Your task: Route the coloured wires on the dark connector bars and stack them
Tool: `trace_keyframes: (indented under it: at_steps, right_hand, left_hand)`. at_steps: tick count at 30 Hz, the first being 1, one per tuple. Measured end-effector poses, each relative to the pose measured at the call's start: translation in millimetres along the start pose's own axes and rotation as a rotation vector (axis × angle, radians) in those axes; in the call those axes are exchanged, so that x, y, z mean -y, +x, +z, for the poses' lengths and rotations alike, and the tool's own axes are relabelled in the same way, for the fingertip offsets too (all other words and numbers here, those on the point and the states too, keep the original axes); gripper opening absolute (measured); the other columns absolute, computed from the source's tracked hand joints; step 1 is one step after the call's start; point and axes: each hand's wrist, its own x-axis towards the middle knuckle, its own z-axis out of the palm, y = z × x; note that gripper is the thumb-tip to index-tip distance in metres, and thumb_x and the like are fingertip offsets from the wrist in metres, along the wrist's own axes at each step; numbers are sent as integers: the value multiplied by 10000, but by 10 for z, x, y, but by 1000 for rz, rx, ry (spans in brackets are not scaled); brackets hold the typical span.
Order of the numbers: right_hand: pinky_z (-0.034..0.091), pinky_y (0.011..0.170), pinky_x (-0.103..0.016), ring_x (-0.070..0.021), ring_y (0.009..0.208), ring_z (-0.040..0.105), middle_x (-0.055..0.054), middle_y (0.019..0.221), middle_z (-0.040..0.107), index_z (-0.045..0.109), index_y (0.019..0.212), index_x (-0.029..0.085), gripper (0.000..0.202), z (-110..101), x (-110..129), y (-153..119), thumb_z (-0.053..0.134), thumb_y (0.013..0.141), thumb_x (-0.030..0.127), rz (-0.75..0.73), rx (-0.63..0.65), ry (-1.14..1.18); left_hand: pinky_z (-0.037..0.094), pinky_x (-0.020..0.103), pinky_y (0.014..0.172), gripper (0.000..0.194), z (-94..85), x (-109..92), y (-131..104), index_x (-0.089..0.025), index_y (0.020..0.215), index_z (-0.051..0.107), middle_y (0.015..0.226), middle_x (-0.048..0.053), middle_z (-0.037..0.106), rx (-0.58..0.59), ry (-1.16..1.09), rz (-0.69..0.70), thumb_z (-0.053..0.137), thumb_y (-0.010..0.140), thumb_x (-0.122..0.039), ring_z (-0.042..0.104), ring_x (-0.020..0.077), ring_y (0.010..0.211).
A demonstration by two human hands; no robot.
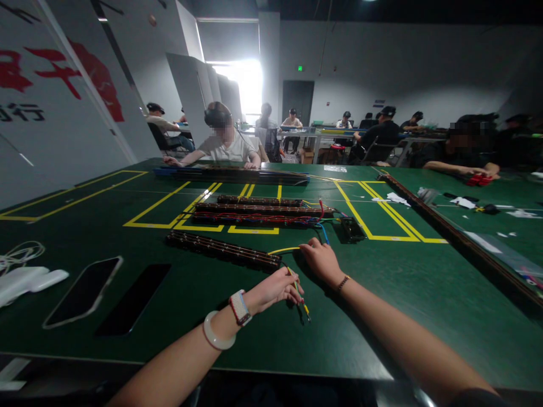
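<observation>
A dark, ribbed strip (pixel 220 249) with copper-coloured lines along its top lies on the green table, and wires come out of its right end. My left hand (pixel 282 287), wearing a watch and a pale bangle, is closed around thin wires (pixel 305 308), yellow and green, whose ends hang below the fingers. My right hand (pixel 320 261) pinches the end of a yellow wire (pixel 282 250) that curves out of the same strip. Behind it a blue wire (pixel 325 233) runs from a second group of strips (pixel 258 212) with red wires, beside a small black box (pixel 352 229).
Two phones (pixel 85 291) (pixel 133 299) and a white object with a cable (pixel 31 282) lie at left. A long dark strip (pixel 458 237) crosses the right side, near paper scraps (pixel 397 198). Across the table, a person (pixel 229 141) sits behind a long blue-black bar (pixel 237 175).
</observation>
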Motion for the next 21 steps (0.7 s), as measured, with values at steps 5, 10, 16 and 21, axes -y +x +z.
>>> trace_keyframes:
  at_steps: [5, 10, 16, 21]
  right_hand:
    - [356, 767, -265, -142, 827, 591, -68, 1092, 594, 638, 1178, 292, 322, 5, -4, -2, 369, 1000, 300, -9, -8, -3]
    - [344, 784, -271, -147, 838, 584, -69, 1067, 598, 656, 1147, 282, 330, 17, -11, -2, 360, 1004, 317, -22, -30, 9]
    - [333, 792, -271, -145, 836, 573, -66, 1057, 591, 663, 1126, 274, 334, 28, -18, -4, 354, 1006, 316, -33, -46, 23]
    - [332, 793, -276, -147, 840, 573, -62, 1059, 588, 665, 1117, 275, 329, 46, -23, -4, 358, 1006, 322, -33, -53, 24]
  left_hand:
    - [482, 262, 643, 253, 16, -14, -8, -176, 890, 416, 808, 54, 673, -11, 0, -7, 538, 910, -397, 689, 145, 677]
    - [479, 256, 634, 284, 10, -13, -5, -178, 885, 416, 806, 50, 673, -8, -9, -12, 566, 892, -419, 687, 142, 667]
    - [484, 261, 648, 295, 10, -18, -8, -175, 880, 426, 808, 58, 673, 5, 2, -2, 575, 882, -429, 687, 146, 684]
    - [481, 258, 639, 270, 24, -20, -13, -173, 882, 423, 802, 55, 670, -8, 3, -4, 551, 899, -411, 686, 143, 672]
